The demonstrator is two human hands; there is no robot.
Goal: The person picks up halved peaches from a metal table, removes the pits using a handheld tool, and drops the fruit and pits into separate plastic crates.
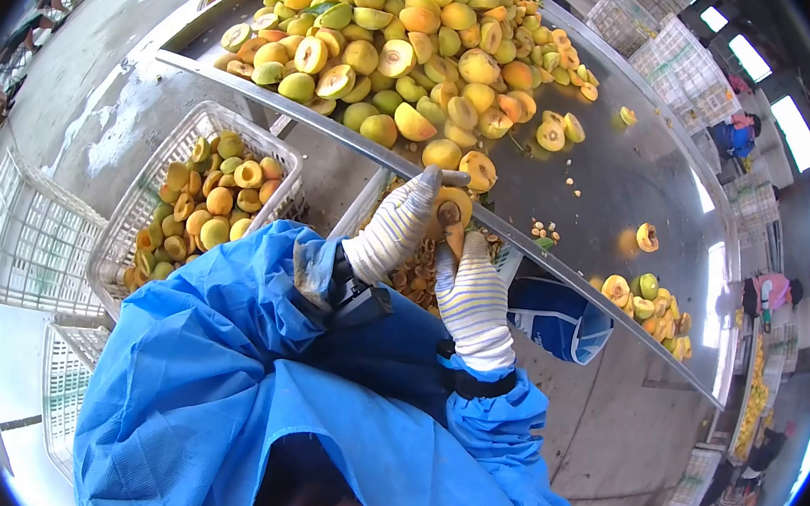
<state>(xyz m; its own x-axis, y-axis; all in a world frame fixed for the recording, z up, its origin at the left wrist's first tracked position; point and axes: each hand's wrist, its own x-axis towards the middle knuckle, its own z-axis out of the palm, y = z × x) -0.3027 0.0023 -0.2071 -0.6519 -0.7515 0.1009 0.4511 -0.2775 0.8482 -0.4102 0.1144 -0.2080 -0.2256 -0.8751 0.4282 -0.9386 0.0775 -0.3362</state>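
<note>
My left hand (400, 225), in a striped glove, is closed around a halved yellow stone fruit (457, 199), apricot- or peach-like, at the near edge of the metal table. My right hand (477, 299), gloved alike, grips a small brown pitting tool (451, 236). Its tip meets the cut face of that fruit half, by the dark pit hollow. Fingers partly hide the tool, so its full shape cannot be made out. Below both hands a container of brown pits and scraps (414, 278) shows in part.
A heap of halved fruit (395, 47) covers the far left of the metal table (567, 195); a smaller pile (648, 311) lies at its right end. Left of me a white crate (121, 216) holds fruit halves. A blue-and-white bag (560, 317) sits under the table edge. Several people work at right.
</note>
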